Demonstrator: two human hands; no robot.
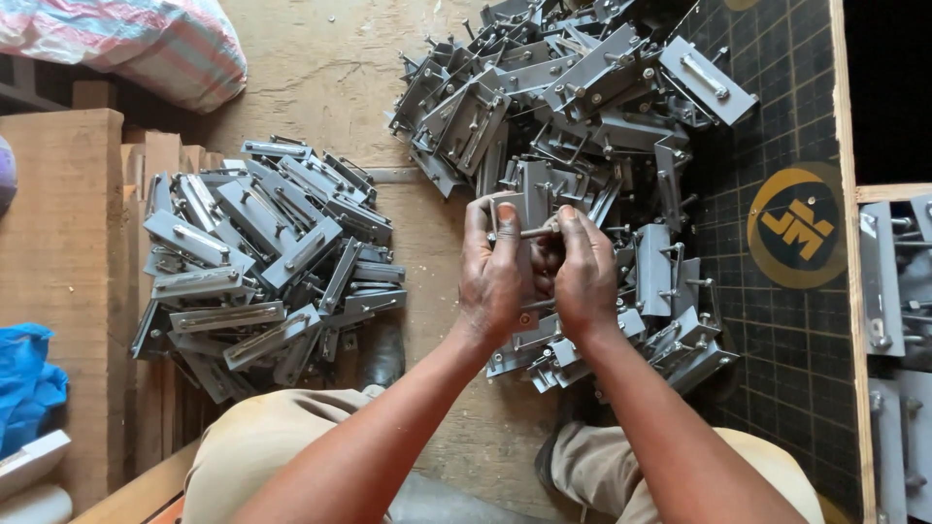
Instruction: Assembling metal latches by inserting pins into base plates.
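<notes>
My left hand [493,272] and my right hand [582,277] are together at the middle of the view, both closed around one grey metal bracket [516,209] with a small bolt [536,232] sticking out between the thumbs. The bracket's lower part is hidden behind my fingers. Right behind and under my hands lies a big loose heap of the same grey bolted brackets [573,97]. A second, neater pile of brackets [262,262] sits to the left of my left forearm.
A wooden board [58,243] lies at the left, with a blue bag [24,383] and a striped sack [146,44]. A dark gridded mat [786,320] with a yellow round emblem lies to the right, beside a wood-edged tray of more brackets [893,291]. My knees are at the bottom.
</notes>
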